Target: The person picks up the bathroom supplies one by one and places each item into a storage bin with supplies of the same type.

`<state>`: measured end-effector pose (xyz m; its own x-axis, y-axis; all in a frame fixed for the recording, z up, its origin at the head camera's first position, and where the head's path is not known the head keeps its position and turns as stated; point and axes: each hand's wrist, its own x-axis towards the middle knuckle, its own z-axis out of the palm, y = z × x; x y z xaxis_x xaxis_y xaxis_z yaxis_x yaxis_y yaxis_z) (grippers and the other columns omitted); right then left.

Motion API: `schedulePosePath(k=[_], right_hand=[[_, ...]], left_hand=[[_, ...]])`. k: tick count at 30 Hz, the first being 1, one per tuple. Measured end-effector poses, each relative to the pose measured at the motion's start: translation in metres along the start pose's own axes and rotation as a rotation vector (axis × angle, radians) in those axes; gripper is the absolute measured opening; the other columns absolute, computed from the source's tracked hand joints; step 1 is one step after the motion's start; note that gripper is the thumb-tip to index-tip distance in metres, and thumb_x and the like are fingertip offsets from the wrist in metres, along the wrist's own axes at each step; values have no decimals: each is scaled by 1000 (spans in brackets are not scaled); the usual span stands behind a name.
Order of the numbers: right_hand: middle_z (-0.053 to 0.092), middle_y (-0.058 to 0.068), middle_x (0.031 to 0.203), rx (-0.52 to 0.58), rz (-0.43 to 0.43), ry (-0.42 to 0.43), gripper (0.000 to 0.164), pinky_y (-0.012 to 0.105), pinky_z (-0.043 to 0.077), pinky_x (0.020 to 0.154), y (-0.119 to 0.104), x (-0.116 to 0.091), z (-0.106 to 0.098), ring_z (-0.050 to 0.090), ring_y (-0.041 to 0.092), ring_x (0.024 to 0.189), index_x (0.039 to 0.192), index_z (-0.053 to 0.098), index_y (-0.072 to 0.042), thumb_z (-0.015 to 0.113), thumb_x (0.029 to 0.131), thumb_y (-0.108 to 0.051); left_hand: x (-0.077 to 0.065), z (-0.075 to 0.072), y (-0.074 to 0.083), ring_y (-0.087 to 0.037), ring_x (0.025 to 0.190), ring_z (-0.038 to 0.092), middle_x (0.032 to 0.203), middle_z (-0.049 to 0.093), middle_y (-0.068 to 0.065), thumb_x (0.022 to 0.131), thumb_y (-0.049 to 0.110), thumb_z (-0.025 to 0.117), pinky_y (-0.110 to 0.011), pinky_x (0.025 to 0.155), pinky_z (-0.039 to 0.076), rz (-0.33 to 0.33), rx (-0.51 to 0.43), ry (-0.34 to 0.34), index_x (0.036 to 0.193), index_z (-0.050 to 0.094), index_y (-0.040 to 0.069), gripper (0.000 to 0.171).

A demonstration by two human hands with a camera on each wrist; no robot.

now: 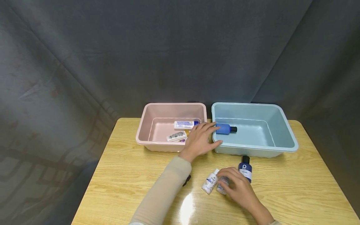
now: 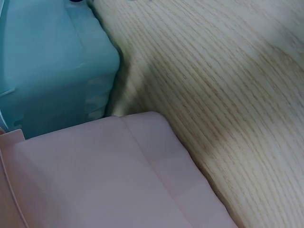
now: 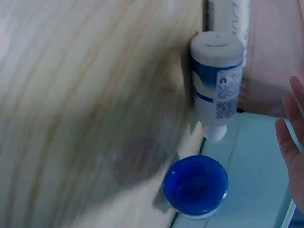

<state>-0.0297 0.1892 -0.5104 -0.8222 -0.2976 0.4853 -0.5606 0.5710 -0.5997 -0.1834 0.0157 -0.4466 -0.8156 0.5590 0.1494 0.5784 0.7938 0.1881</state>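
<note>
My left hand (image 1: pixel 199 139) reaches over the gap between the pink tub (image 1: pixel 143 125) and the blue tub (image 1: pixel 287 134). Its fingers are spread and hold nothing; the fingertips overlap a blue bottle (image 1: pixel 223 128) lying at the blue tub's left end. Over the table, my right hand (image 1: pixel 237 187) hovers with loosely bent fingers above a small labelled bottle (image 1: pixel 223 186), partly hidden beneath it. In the right wrist view this bottle (image 3: pixel 216 80) shows its white base, with right-hand fingers (image 3: pixel 287 142) apart from it. A white Dove bottle (image 1: pixel 209 182) lies just left.
Right of my right hand lies a dark blue bottle (image 1: pixel 245 170) with a black cap. Several white containers, including one with a blue cap (image 1: pixel 184 125), lie in the pink tub. A small black thing (image 1: pixel 187 180) shows beside my left sleeve. A grey curtain (image 1: pixel 180 56) hangs behind.
</note>
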Motion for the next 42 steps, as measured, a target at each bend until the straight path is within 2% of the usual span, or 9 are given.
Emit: schedulePosePath(k=[8, 14, 20, 27, 30, 35, 42], right_hand=[[69, -2, 107, 6, 1, -16, 36, 11, 41, 94, 4, -5, 9, 60, 9, 102, 102, 72, -16, 87, 70, -7], [68, -3, 109, 27, -47, 2, 42, 9, 39, 96, 7, -7, 17, 61, 13, 101, 103, 71, -16, 88, 67, -4], [67, -4, 114, 25, -48, -29, 44, 13, 32, 106, 9, -8, 20, 61, 15, 106, 108, 70, -17, 88, 69, -8], [66, -4, 118, -21, -55, -68, 44, 10, 29, 106, 11, -10, 24, 61, 18, 109, 109, 70, -17, 88, 69, -14], [66, -2, 121, -53, -34, -103, 44, 18, 35, 106, 13, -10, 25, 60, 19, 113, 110, 70, -19, 88, 70, -19], [64, -3, 127, -100, -15, -166, 47, 41, 44, 100, 16, -9, 26, 58, 20, 119, 115, 70, -21, 87, 71, -27], [63, -2, 129, -112, -17, -226, 51, 49, 46, 100, 21, -8, 30, 56, 23, 122, 117, 69, -21, 87, 71, -33]], left_hand=[[1, 0, 2, -18, 145, 30, 158, 33, 10, 93, 70, 43, -43, 118, 23, -1, 51, 0, 150, 41, 38, 66], [1, 1, 2, -17, 145, 28, 159, 31, 12, 92, 70, 43, -42, 117, 24, -19, 74, -4, 149, 42, 38, 65], [2, 1, 2, -17, 144, 29, 158, 33, 12, 92, 70, 44, -43, 116, 26, -24, 74, 14, 148, 44, 38, 64], [1, 2, 2, -17, 145, 29, 158, 32, 12, 92, 71, 42, -43, 116, 26, -29, 69, 8, 148, 44, 38, 65], [1, 3, 2, -17, 145, 29, 158, 32, 13, 92, 72, 42, -43, 116, 27, -34, 72, 8, 148, 44, 38, 65], [1, 3, 2, -17, 145, 29, 157, 33, 13, 91, 72, 43, -44, 115, 29, -45, 73, 10, 147, 46, 38, 65], [1, 2, 3, -20, 145, 29, 157, 35, 11, 91, 71, 45, -45, 115, 29, -45, 56, 8, 147, 47, 35, 66]])
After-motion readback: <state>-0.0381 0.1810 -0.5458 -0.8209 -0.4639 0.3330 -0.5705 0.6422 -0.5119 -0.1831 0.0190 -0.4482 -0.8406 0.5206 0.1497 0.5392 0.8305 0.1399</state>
